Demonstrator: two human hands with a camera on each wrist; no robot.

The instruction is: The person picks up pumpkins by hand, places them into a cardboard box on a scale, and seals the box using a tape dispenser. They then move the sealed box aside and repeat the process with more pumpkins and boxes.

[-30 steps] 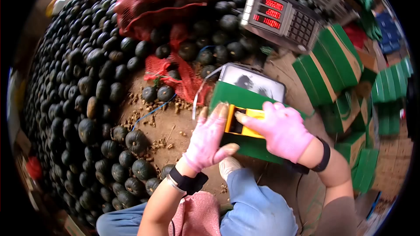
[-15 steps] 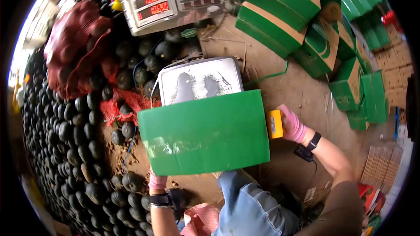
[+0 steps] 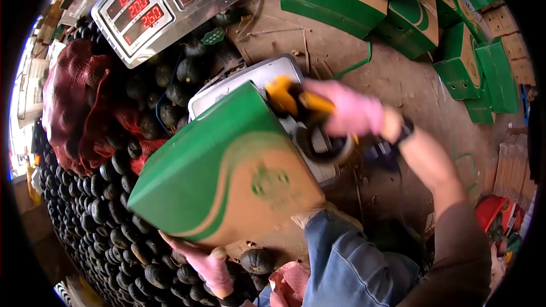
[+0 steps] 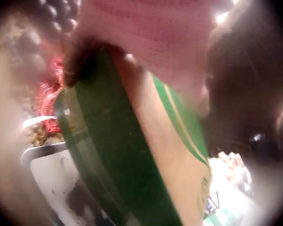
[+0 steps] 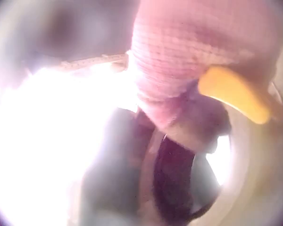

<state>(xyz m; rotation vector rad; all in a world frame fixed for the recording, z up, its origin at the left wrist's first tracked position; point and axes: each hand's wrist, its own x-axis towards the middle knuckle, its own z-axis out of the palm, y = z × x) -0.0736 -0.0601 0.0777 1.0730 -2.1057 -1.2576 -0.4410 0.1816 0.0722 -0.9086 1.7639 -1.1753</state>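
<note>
Watching through the head camera, I have the left hand (image 3: pixel 205 264) gripping the lower edge of a cardboard box (image 3: pixel 244 182). The box is tilted and partly covers the scale plate (image 3: pixel 287 71); I cannot tell whether they touch. One face is solid green; the other is tan, with a sweeping green curve and a small green emblem. The right hand (image 3: pixel 350 108) grasps a yellow tape dispenser (image 3: pixel 282 95), blurred, near the box's upper right edge.
</note>
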